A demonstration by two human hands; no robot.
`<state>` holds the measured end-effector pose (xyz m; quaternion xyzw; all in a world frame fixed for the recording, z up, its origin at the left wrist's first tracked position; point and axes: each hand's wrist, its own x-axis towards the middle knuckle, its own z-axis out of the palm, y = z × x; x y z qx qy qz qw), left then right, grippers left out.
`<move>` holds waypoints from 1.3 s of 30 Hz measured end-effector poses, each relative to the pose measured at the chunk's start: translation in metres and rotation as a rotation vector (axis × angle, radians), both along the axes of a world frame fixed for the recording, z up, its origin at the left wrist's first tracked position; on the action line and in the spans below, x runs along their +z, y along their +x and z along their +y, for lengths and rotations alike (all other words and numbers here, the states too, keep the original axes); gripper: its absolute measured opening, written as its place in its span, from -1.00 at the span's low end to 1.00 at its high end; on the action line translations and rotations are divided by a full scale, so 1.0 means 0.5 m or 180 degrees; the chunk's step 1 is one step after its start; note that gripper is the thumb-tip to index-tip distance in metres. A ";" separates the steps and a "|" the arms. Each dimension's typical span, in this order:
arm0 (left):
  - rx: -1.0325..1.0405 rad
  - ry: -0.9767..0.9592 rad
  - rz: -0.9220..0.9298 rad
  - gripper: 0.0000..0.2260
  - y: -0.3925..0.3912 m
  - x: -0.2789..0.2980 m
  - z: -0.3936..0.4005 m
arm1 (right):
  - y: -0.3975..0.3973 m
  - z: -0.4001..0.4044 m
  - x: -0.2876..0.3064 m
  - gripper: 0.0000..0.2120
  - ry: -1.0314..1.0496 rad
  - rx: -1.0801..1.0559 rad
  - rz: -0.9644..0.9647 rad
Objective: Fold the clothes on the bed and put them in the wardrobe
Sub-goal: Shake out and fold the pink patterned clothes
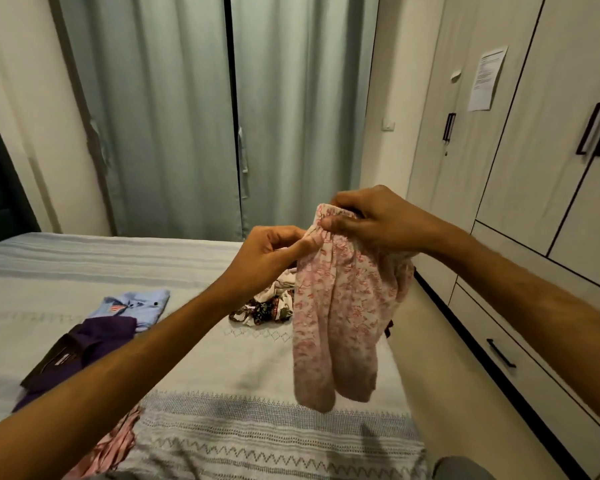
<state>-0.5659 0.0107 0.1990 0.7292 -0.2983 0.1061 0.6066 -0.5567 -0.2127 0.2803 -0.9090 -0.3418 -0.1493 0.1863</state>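
Note:
A pink floral garment (340, 320) hangs in the air above the right side of the bed (239, 362). My right hand (374, 220) grips its gathered top edge, and my left hand (267, 258) pinches the same edge just to the left. On the bed lie a folded light blue shirt (136, 306), a folded dark purple shirt (80, 351), a pink cloth (108, 448) at the near left, and a crumpled dark floral heap (264, 306) behind the hanging garment. The wardrobe (520, 161) stands on the right with its doors closed.
Grey-green curtains (194, 116) hang behind the bed. A dark headboard (0, 188) is at the far left. A narrow strip of floor (440, 375) runs between bed and wardrobe. Drawers (520, 362) sit under the wardrobe doors, and a paper sheet (487, 77) is taped to one door.

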 end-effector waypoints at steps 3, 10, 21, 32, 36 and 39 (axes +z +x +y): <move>0.0034 0.0550 0.0098 -0.78 0.006 -0.001 0.000 | -0.003 0.027 -0.019 -0.82 0.0155 0.0066 0.0112; -0.0350 0.0929 0.0641 -0.74 0.010 -0.012 0.033 | -0.002 0.047 -0.083 -0.75 0.1237 -0.0014 0.0131; -0.0229 0.0833 0.0435 -0.65 -0.003 -0.142 0.076 | 0.018 0.043 -0.118 -0.62 0.0268 -0.0064 -0.1035; 0.0100 0.0345 0.0885 -0.92 -0.014 -0.312 0.086 | 0.015 0.008 -0.139 -0.48 -0.0381 -0.0271 -0.1002; -0.0504 0.1230 0.0648 -0.70 0.001 -0.289 0.105 | 0.028 -0.007 -0.130 -0.52 -0.0017 -0.0128 -0.0720; -0.0232 0.1297 -0.0008 -0.63 -0.006 -0.267 0.068 | 0.028 0.009 -0.118 -0.57 0.0038 0.0219 -0.0593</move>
